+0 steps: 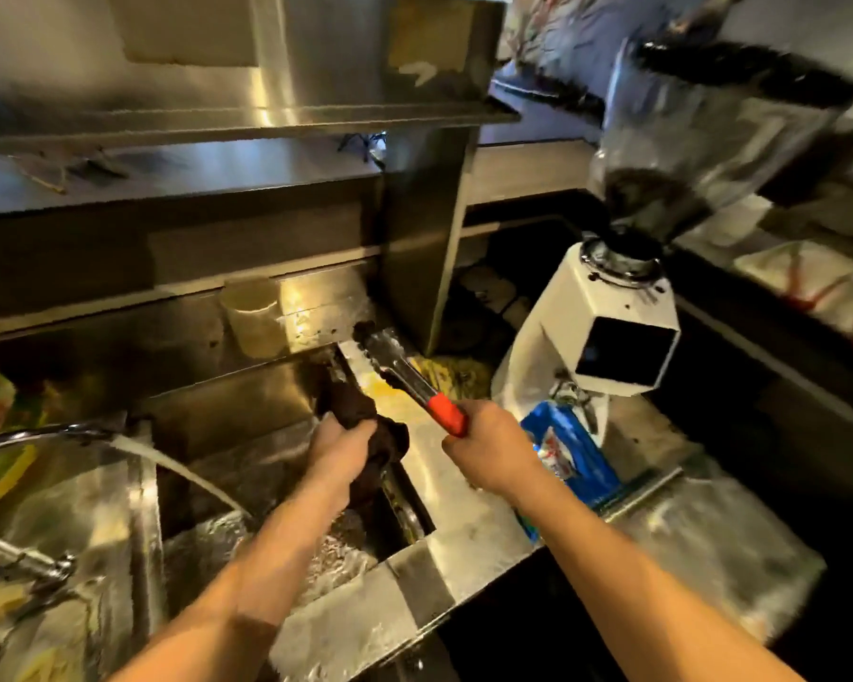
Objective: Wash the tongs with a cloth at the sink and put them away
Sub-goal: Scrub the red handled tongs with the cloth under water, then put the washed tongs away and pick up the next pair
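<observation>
My right hand grips the red handle of the metal tongs, which point up and left over the counter to the right of the sink. The tongs' dark tips reach the back wall. My left hand clutches a dark wet cloth over the sink's right edge, just left of the tongs and apart from them. A tap at the left pours a stream of water into the basin.
A white coffee grinder with a bean hopper stands right of the tongs. A blue packet lies at its foot. A cup sits on the ledge behind the sink. Yellow items are at the far left. A steel shelf hangs overhead.
</observation>
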Tool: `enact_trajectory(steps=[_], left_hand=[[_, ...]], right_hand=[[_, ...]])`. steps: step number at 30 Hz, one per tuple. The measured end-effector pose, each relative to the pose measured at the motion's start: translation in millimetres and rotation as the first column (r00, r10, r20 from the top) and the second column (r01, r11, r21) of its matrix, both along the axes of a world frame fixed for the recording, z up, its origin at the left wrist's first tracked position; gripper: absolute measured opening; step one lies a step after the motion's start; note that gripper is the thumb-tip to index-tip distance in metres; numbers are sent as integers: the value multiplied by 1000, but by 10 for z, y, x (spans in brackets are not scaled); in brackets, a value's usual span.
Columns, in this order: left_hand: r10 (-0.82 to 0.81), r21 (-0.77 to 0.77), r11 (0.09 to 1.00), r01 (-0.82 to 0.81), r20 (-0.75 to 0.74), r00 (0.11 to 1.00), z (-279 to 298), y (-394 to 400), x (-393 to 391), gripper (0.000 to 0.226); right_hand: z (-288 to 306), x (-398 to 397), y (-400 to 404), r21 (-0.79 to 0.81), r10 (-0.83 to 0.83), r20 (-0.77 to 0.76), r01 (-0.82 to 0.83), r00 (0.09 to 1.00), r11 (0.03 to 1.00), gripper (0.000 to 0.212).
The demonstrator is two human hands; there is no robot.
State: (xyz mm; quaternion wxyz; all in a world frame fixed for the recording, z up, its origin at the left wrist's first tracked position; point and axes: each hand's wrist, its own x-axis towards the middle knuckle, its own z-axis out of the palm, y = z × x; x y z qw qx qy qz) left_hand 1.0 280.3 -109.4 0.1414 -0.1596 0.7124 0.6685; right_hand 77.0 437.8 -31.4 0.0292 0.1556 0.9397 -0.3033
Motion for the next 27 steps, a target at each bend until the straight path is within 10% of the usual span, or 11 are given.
enact_trajectory(steps=[14,20,27], left_hand=[[-617,88,770,631,-146,773,705,2751,1407,10],[-772,137,615,776,-94,628,755,3897,2362,11],[-916,236,365,900,-84,393,817,4779,3405,12]], right_hand=[[509,1887,2074,-107,-536,-189,526,823,844,6],[600,2998,2890,-459,-822,-131,701,555,546,10],[779,4060,3524,-834,-945,0,521,328,181,37]])
